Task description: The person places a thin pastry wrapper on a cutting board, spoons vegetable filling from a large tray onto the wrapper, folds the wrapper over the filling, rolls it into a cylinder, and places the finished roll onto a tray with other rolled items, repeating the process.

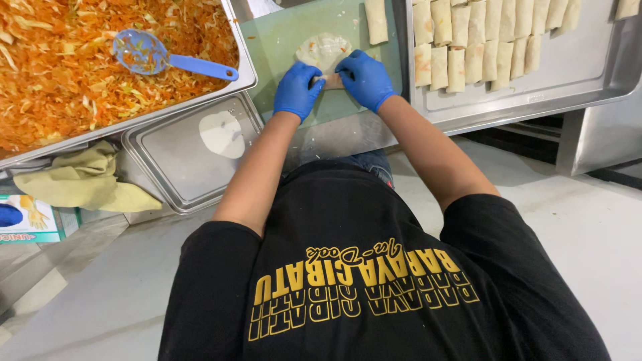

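Orange and pale shredded filling fills the big steel pan (242, 79) at far left, with a blue scoop (150, 55) lying in it, bowl up and handle pointing right. Below the pan a yellow cloth (83, 180) lies bunched beside a glove box (27, 219). Next comes a small steel tray (170, 170) holding a white blob of paste (223, 134).

On the green board (281, 37) lies a round wrapper (324, 51), its near edge folded over into a roll. The left hand (297, 90), in a blue glove, has its fingers curled down onto the left end of that fold, pinching it against the board. The right hand (364, 79), also gloved, lies just beside it, fingers bent and pressing the right end of the fold; thumbs meet near the middle. One finished roll (376, 20) lies at the board's far edge.

At right a wide steel tray (535, 93) carries two rows of rolls (478, 40), packed side by side, touching.
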